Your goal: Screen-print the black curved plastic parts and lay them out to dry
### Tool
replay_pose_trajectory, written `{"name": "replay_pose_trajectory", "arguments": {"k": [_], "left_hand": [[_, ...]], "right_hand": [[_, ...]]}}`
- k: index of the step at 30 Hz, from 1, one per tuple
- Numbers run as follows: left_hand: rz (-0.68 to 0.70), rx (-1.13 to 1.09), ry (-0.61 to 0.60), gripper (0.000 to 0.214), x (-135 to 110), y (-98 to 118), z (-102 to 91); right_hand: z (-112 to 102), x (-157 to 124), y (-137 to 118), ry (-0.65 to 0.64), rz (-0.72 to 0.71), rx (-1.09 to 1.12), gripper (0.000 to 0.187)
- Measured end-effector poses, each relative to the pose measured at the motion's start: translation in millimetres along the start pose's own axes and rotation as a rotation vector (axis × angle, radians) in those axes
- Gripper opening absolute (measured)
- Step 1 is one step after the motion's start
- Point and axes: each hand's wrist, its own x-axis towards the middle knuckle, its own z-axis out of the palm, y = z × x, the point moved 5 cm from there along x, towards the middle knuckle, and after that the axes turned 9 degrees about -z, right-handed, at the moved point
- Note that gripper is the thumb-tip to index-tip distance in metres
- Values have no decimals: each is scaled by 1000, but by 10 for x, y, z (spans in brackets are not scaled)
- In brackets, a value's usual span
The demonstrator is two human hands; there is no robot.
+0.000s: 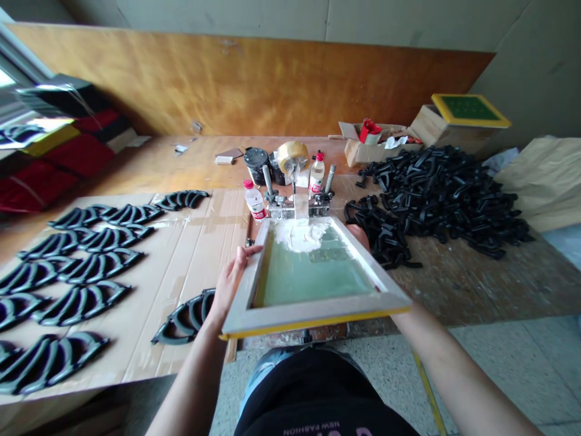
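Note:
Both my hands hold up a wooden screen-printing frame (313, 315) with a yellow-edged front and green mesh (315, 272). A white paste (299, 236) lies along the mesh's far end. My left hand (233, 278) grips the frame's left side, with fingers spread over the top. My right hand (358, 235) is mostly hidden beneath the frame's far right corner, and only part of it shows past the edge. Just behind the frame stands a metal hinge clamp (290, 206) on the bench. Black arched plastic pieces (82, 306) lie in rows on cardboard to my left.
A heap of black plastic pieces (436, 200) lies to the right. Two plastic bottles (254, 200), a tape roll (293, 156) and dark ink tins (256, 165) stand behind the clamp. A green screen (469, 109) rests on a box at the back right.

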Motion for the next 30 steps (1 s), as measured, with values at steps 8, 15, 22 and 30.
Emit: {"name": "replay_pose_trajectory", "arguments": {"k": [8, 15, 22, 30], "left_hand": [[-178, 212, 3, 78, 91, -1075, 90], [-192, 234, 36, 71, 171, -1229, 81], [-181, 162, 26, 71, 158, -1230, 105], [-190, 148, 15, 75, 104, -1149, 87]], "right_hand": [[279, 853, -324, -96, -109, -50, 51], [588, 510, -651, -411, -242, -115, 12], [291, 214, -836, -510, -534, 109, 11], [405, 18, -849, -354, -490, 63, 17]]}}
